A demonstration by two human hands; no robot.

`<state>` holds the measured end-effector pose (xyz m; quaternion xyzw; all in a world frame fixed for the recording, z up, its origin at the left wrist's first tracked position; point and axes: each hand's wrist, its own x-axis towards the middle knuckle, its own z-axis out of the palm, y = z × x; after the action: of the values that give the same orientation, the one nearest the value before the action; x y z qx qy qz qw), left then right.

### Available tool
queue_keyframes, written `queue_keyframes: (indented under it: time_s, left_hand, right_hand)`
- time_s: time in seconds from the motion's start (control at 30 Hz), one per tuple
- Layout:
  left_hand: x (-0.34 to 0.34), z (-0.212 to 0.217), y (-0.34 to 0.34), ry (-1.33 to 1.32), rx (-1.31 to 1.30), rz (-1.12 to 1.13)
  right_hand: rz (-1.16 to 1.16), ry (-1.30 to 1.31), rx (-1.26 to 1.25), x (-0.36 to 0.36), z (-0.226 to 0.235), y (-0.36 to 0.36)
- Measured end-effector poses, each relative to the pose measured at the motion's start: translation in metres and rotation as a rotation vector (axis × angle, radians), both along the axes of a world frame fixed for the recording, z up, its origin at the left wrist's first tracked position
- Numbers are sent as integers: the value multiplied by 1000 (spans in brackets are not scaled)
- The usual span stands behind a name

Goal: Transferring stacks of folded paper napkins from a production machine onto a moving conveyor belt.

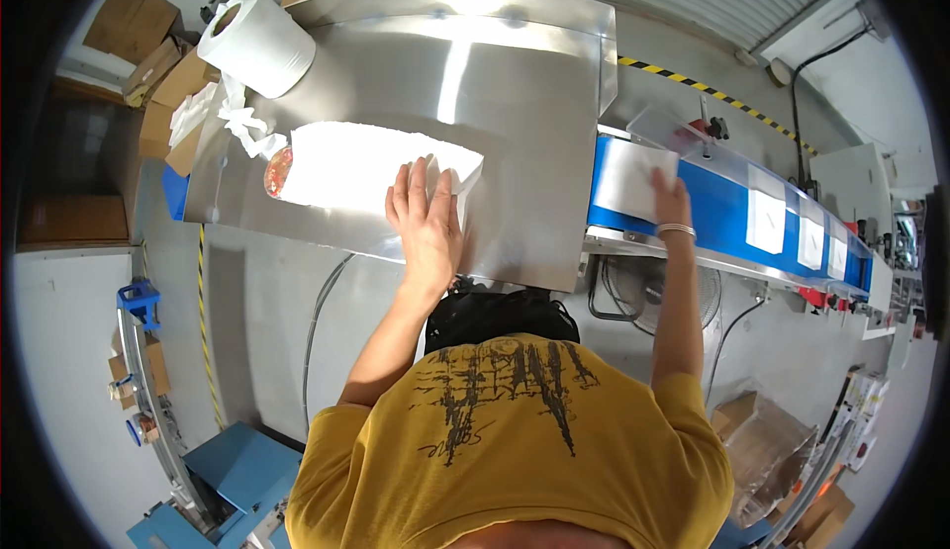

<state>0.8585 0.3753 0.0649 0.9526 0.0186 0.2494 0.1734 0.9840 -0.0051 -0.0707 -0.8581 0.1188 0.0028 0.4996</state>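
Note:
My left hand (427,218) lies with its fingers stretched out on the right part of a long white row of flat packets (356,168). This row rests on a steel table, and a red patterned face shows at its left end. To the right, my right hand (673,203) grips the right edge of a flat white packet (628,178) over the near end of a blue conveyor belt (719,201). Both that hand and the packet are blurred, so the exact finger hold is hard to see. Farther along the belt lie several white packets (766,221), spaced apart.
A large white paper roll (257,43) stands at the table's far left, with a crumpled strip (242,124) hanging from it. Raised metal edges bound the steel table (534,84) at the back. A clear guard (683,134) runs beside the belt; below is a fan (653,292).

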Motion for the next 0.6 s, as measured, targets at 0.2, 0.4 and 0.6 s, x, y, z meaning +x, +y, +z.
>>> queue_keyframes:
  time_s: [0.2,0.4,0.6]
  left_hand:
    - [-4,1,0,-21,-60,15]
    - [-3,8,3,38,-80,-29]
    - [0,4,14,3,-49,43]
  right_hand:
    - [-142,-340,-965,-13,84,43]
    - [903,-209,114,-23,109,209]
    - [526,146,475,-26,65,182]
